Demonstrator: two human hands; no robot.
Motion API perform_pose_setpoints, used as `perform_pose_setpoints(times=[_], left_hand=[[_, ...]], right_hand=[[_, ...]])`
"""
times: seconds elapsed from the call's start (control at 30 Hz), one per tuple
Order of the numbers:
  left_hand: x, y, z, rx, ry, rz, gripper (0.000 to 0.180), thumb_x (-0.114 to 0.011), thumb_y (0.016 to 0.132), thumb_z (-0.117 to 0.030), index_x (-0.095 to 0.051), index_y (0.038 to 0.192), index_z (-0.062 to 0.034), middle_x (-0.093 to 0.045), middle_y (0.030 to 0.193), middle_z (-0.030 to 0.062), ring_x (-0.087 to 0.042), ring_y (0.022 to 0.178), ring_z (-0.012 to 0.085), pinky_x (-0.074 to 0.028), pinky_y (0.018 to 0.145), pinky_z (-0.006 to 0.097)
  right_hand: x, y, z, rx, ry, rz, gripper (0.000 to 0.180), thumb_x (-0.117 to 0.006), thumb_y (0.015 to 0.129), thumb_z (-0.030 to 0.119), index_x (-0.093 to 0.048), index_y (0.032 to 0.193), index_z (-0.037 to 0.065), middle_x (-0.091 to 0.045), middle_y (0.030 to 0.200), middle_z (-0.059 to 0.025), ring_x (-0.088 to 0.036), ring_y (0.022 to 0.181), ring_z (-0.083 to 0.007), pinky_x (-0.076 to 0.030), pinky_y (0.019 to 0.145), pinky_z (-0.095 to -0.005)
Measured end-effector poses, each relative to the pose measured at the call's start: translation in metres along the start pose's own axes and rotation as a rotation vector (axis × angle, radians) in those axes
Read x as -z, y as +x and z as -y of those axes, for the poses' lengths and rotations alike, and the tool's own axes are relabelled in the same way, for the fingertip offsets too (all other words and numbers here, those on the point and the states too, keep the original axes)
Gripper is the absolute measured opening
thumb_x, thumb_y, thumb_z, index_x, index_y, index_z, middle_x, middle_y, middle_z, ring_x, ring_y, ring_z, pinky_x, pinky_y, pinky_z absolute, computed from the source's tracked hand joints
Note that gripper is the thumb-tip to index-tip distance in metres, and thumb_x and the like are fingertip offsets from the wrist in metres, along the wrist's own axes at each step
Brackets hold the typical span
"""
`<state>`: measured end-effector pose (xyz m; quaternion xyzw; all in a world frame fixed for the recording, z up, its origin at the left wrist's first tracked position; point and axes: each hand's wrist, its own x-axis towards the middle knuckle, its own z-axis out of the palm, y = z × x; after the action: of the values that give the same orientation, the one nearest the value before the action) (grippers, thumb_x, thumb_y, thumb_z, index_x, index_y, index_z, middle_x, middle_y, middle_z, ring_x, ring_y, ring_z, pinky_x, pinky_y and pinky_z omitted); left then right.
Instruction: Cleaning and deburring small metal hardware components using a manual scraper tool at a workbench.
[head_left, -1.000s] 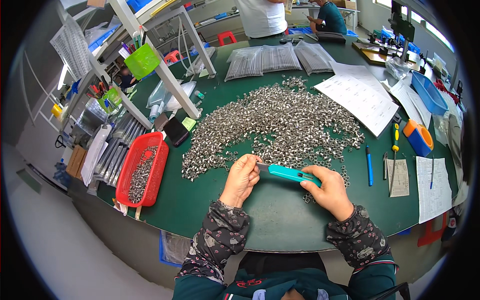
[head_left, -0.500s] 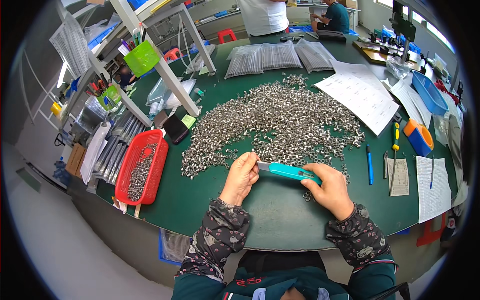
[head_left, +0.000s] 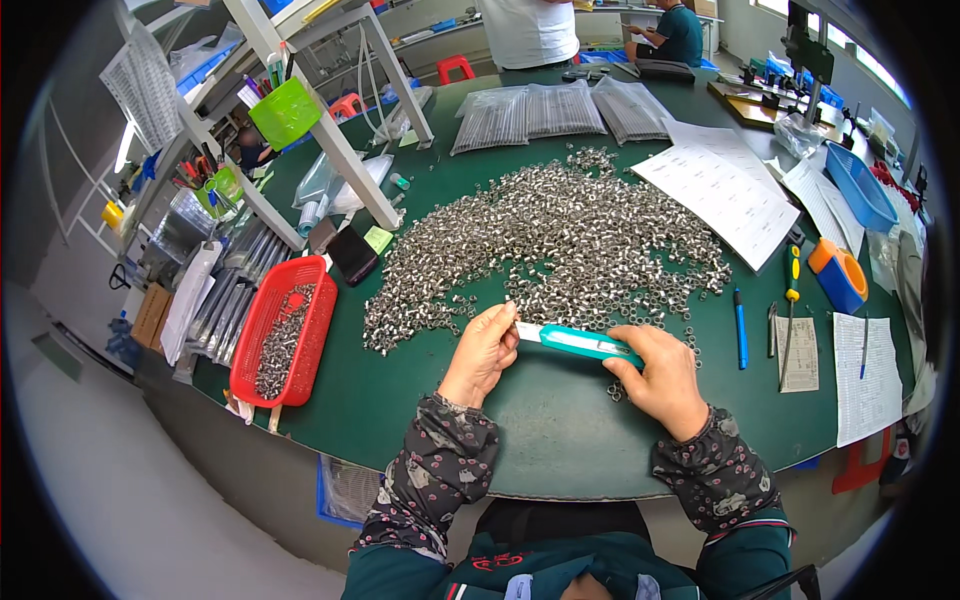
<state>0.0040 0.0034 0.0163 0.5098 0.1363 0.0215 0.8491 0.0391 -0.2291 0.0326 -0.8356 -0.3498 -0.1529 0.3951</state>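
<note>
My right hand [head_left: 660, 382] is closed around the rear of a teal utility knife [head_left: 585, 343]. The knife points left, its blade out and reaching the fingertips of my left hand [head_left: 482, 355]. Those left fingers are pinched together on a small metal ring [head_left: 511, 306], of which only a bit shows. Just beyond both hands a wide heap of small silvery metal rings [head_left: 560, 225] spreads over the green table [head_left: 560, 440]. A few loose rings lie beside my right hand, partly hidden by it.
At left stands a red basket [head_left: 322, 325] with more metal pieces, near a phone [head_left: 351, 256]. On the right lie a blue pen [head_left: 740, 330], a screwdriver [head_left: 792, 280], a tape dispenser [head_left: 838, 275] and printed sheets [head_left: 715, 205]. Bagged tubes [head_left: 565, 112] lie behind the heap. Two people are beyond.
The knife has turned slightly about its length, so its side catches the light differently and the blade looks brighter. Both hands stay in nearly the same place.
</note>
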Motion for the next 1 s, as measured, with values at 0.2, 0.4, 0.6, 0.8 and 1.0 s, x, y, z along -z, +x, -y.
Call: perform_pose_setpoints(times=[0.2,0.4,0.6,0.8,1.0], left_hand=[[0.0,-0.001,-0.003,0.048,-0.032,-0.017,0.026,-0.049,0.093,-0.025,-0.05,0.073,-0.0079,-0.043,0.055,-0.0021,-0.03,0.041,0.0032,-0.021,0.034,0.017],[-0.001,-0.001,-0.001,0.026,-0.069,0.021,0.027,-0.048,0.093,-0.026,-0.05,0.072,-0.0081,-0.043,0.055,-0.0017,-0.03,0.042,0.0032,-0.02,0.034,0.017],[-0.003,-0.002,-0.002,0.02,-0.035,0.018,0.031,-0.046,0.094,-0.028,-0.05,0.07,-0.0076,-0.041,0.053,-0.0019,-0.028,0.04,0.0032,-0.02,0.034,0.017],[-0.005,-0.004,-0.005,0.066,0.052,0.014,0.036,-0.047,0.093,-0.03,-0.046,0.065,-0.0077,-0.038,0.051,-0.002,-0.027,0.038,0.0035,-0.02,0.033,0.018],[-0.008,-0.007,-0.01,0.148,0.089,-0.013,0.033,-0.05,0.091,-0.026,-0.045,0.065,-0.008,-0.036,0.05,-0.0028,-0.028,0.04,0.0041,-0.019,0.033,0.019]], right_hand=[[0.001,0.002,0.004,0.087,-0.076,-0.048,0.024,-0.068,0.072,0.02,-0.06,0.092,0.01,-0.053,0.067,-0.0069,-0.055,0.064,-0.0262,-0.043,0.054,-0.0379],[-0.001,0.001,-0.002,-0.04,0.113,0.013,0.023,-0.067,0.073,0.02,-0.062,0.093,0.008,-0.059,0.073,-0.0096,-0.058,0.062,-0.0273,-0.045,0.055,-0.0363],[0.003,0.003,-0.005,-0.172,0.215,0.17,0.024,-0.066,0.074,0.023,-0.063,0.092,0.008,-0.062,0.074,-0.0125,-0.06,0.062,-0.0273,-0.046,0.056,-0.0352],[0.006,0.006,-0.007,-0.317,0.284,0.316,0.024,-0.067,0.073,0.024,-0.064,0.092,0.009,-0.062,0.069,-0.0123,-0.061,0.063,-0.0268,-0.045,0.056,-0.0346],[0.007,0.004,-0.006,-0.137,0.156,0.178,0.023,-0.067,0.072,0.023,-0.064,0.091,0.01,-0.062,0.073,-0.0097,-0.059,0.065,-0.0277,-0.045,0.058,-0.0369]])
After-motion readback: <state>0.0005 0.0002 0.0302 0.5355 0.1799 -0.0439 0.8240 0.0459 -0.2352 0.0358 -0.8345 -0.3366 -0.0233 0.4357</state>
